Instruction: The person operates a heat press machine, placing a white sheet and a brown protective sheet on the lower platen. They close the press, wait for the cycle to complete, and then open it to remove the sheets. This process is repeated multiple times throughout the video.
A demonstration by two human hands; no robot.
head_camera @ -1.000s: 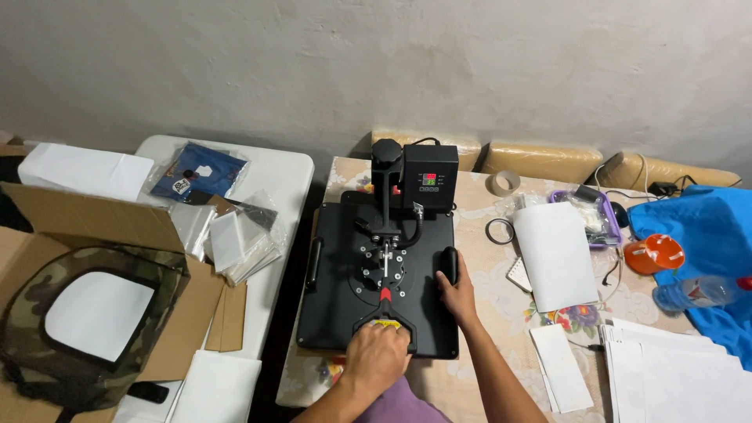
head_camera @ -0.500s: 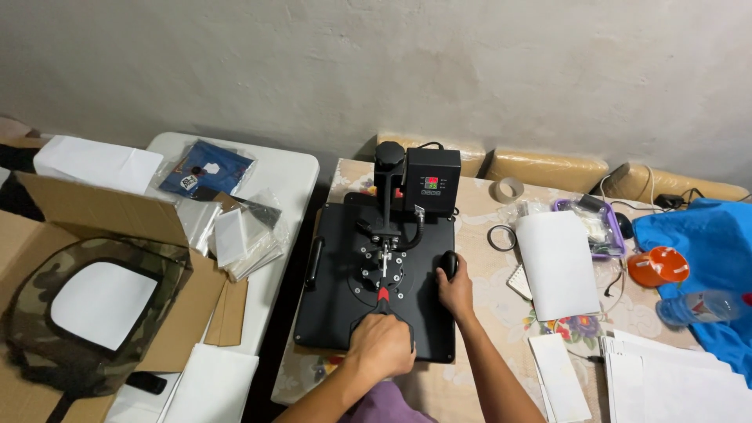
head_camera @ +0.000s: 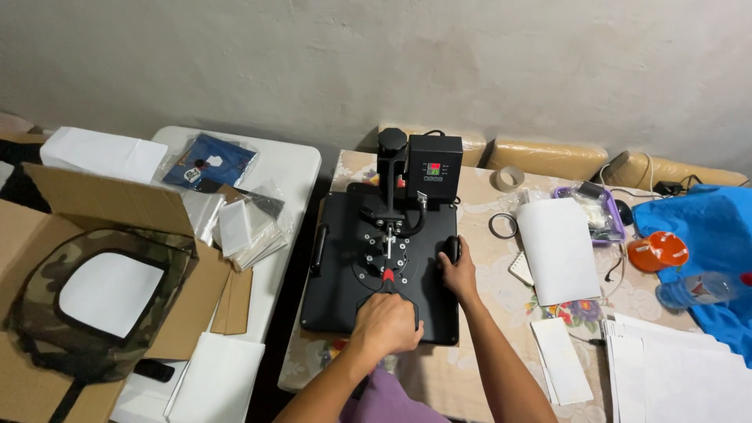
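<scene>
A plain, pale grey plastered wall (head_camera: pixel 376 63) with faint stains runs across the whole back of the scene, evenly and softly lit. Against it stand two counters side by side: a white plastic one (head_camera: pixel 290 164) on the left and one covered by a beige floral cloth (head_camera: pixel 501 305) on the right, a dark gap between them. Tan padded cushions (head_camera: pixel 548 157) line the wall behind the right counter.

A small home workshop for printing on fabric — a black heat press (head_camera: pixel 384 266) stands on a table with a flowered cloth (head_camera: pixel 501 313) against a bare plaster wall (head_camera: pixel 392 55). Left, a cardboard box (head_camera: pixel 102 235) holds a camouflage cap piece (head_camera: pixel 86 305) — right, loose white sheets (head_camera: pixel 560 251), a tape roll (head_camera: pixel 509 178), cables.
</scene>
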